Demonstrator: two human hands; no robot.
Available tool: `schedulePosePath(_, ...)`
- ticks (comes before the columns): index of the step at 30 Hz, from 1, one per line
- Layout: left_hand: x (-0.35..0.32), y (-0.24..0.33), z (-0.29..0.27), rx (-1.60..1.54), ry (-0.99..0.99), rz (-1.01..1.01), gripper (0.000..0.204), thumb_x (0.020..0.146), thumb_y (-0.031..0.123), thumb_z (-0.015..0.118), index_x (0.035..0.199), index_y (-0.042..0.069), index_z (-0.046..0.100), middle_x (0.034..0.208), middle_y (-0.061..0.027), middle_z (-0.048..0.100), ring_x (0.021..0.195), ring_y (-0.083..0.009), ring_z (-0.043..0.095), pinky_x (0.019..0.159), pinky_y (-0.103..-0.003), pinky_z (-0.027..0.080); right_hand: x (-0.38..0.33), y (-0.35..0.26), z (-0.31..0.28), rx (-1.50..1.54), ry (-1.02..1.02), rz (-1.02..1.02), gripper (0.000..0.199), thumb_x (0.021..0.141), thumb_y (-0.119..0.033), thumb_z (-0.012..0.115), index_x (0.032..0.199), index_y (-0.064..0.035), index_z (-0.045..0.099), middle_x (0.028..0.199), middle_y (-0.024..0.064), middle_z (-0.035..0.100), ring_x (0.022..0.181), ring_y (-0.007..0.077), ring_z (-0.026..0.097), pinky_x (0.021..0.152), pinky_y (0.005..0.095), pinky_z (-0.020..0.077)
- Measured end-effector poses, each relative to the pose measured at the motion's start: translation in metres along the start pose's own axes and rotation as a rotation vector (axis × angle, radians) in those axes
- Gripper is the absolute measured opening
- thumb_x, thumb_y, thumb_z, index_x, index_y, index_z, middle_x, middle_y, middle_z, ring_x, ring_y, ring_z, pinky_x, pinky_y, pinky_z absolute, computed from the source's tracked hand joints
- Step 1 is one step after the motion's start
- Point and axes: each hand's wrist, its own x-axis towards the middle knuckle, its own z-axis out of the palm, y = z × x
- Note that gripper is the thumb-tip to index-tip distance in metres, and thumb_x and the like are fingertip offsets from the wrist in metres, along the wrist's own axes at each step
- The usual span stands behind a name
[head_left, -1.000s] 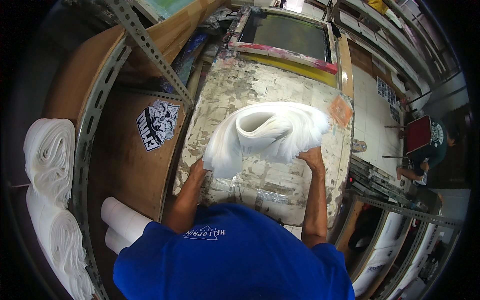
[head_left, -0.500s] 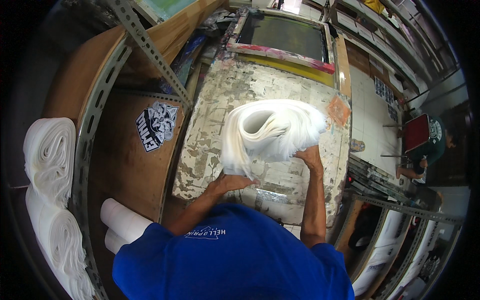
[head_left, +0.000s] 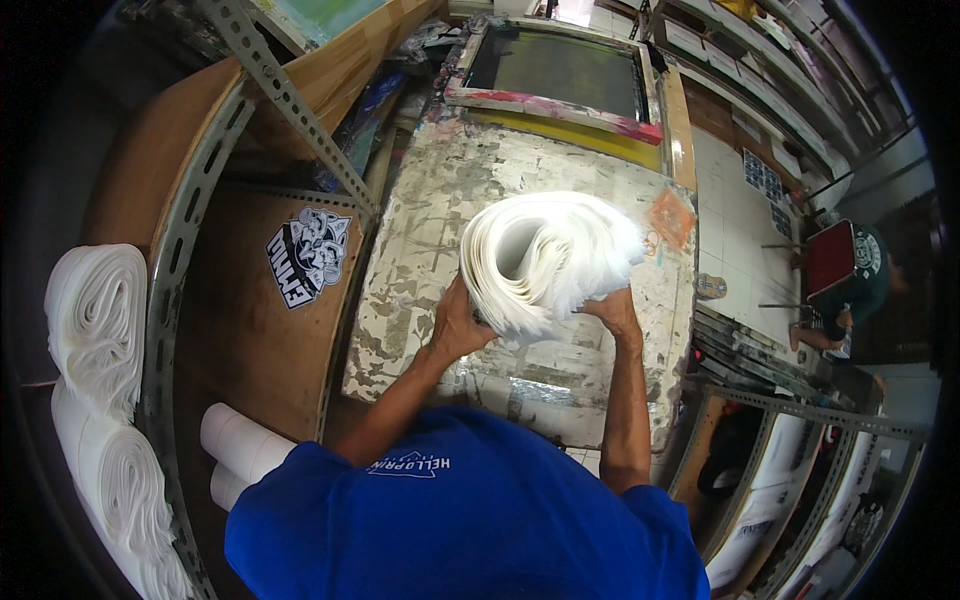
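A thick roll of thin white sheets [head_left: 500, 225] stands over the worn, paint-spotted tabletop [head_left: 410, 300], its layered end facing up and a hollow in its middle. The sheets look like fabric or film; I cannot tell which. My left hand [head_left: 462, 325] grips the roll's near left side, the fingers partly hidden behind it. On the near right, my right hand [head_left: 615, 312] holds its lower edge with the thumb in front. Whether the roll's underside touches the table cannot be seen.
A framed printing screen [head_left: 560, 75] lies at the table's far end. An orange patch [head_left: 671, 220] is at the right edge. More white rolls [head_left: 100, 320] stand at the far left by a metal rack post [head_left: 190, 260]. A person [head_left: 862, 265] sits at the right.
My left hand has moved up and forward against the roll's left side. The loose left flap has been drawn in, so the roll is more compact. My right hand stays nearly in place.
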Motion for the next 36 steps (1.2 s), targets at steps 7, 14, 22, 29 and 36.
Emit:
schedulePosePath(7,0.01,-0.015,0.028,-0.114,0.183,0.052,0.099,0.069,0.028,0.089,0.143,-0.001,0.03,0.126,-0.0244,0.059,0.114,-0.036,0.063,0.094,-0.043,0.051,0.002,0.005,-0.004,-0.044,-0.026,-0.037,0.111,0.049,-0.019,0.098,0.139,0.002,0.037,0.13,0.0126,0.058,0.121,0.0254,0.055,0.107,0.0396,0.0419)
schedulePosePath(14,0.009,-0.026,0.04,-0.121,0.422,-0.023,0.085,0.07,0.022,0.086,0.135,-0.003,0.037,0.111,-0.024,0.067,0.102,-0.0374,0.069,0.086,-0.043,0.054,0.003,0.0,0.001,-0.031,0.012,-0.07,0.105,0.048,-0.017,0.098,0.135,0.0029,0.044,0.127,0.0118,0.06,0.119,0.0248,0.056,0.106,0.0389,0.0421)
schedulePosePath(22,0.025,0.016,0.041,-0.172,0.584,-0.334,0.088,0.067,0.022,0.09,0.134,-0.005,0.04,0.117,-0.0212,0.065,0.107,-0.0331,0.066,0.09,-0.042,0.052,0.003,0.002,0.013,0.06,0.011,-0.047,0.109,0.046,-0.015,0.098,0.138,0.0041,0.043,0.129,0.0123,0.059,0.12,0.0253,0.056,0.106,0.0381,0.0418)
schedulePosePath(29,0.009,-0.003,0.028,-0.127,0.313,-0.08,0.104,0.076,0.018,0.081,0.148,-0.004,0.009,0.137,-0.0315,0.047,0.123,-0.0426,0.054,0.103,-0.047,0.043,0.003,0.011,0.017,0.006,0.038,-0.064,0.111,0.046,-0.02,0.099,0.138,0.0039,0.043,0.131,0.014,0.058,0.122,0.0266,0.055,0.107,0.0383,0.0409)
schedulePosePath(36,0.009,-0.014,0.015,-0.248,0.142,-0.076,0.086,0.081,0.016,0.075,0.145,-0.009,0.023,0.119,-0.031,0.062,0.109,-0.0424,0.065,0.091,-0.045,0.052,0.007,0.012,0.017,-0.079,0.047,-0.127,0.106,0.048,-0.021,0.098,0.136,0.0039,0.045,0.132,0.0149,0.058,0.123,0.0271,0.054,0.107,0.0387,0.0406)
